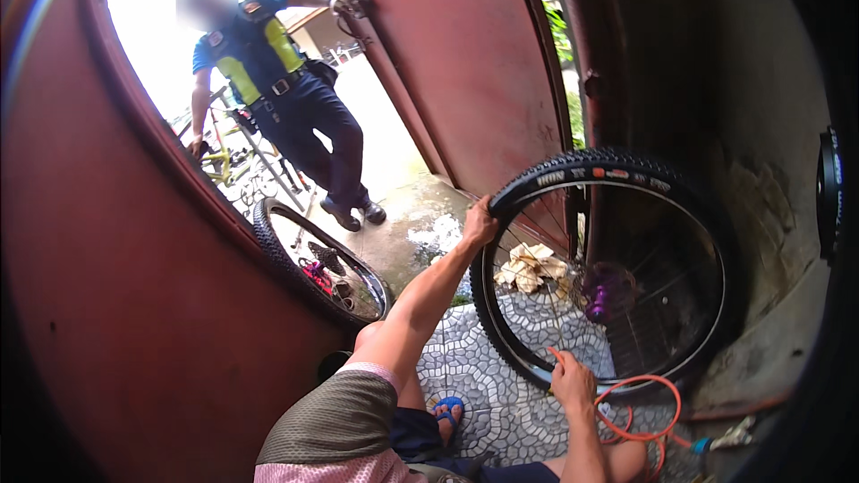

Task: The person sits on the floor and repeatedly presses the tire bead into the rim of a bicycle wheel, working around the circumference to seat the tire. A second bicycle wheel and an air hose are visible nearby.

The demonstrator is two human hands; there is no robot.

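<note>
Gripped in curled left hand [480,224]: black tyre [617,173] of bicycle wheel [601,302]. Pinched in closed right hand [574,381]: looped orange hose [677,402].

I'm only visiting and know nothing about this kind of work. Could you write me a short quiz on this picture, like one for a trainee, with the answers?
1. What does the person's right hand hold?
A) a yellowish cloth
B) an orange hose
C) a blue sandal

2. True or false: the left hand grips the nearer black tyre.

3. What colour is the hub seen inside that tyre?

Key:
1. B; the hose's tip pokes out above the thumb.
2. True; the hand is on the tyre's upper left part, as the picture shows it.
3. Purple.
</note>
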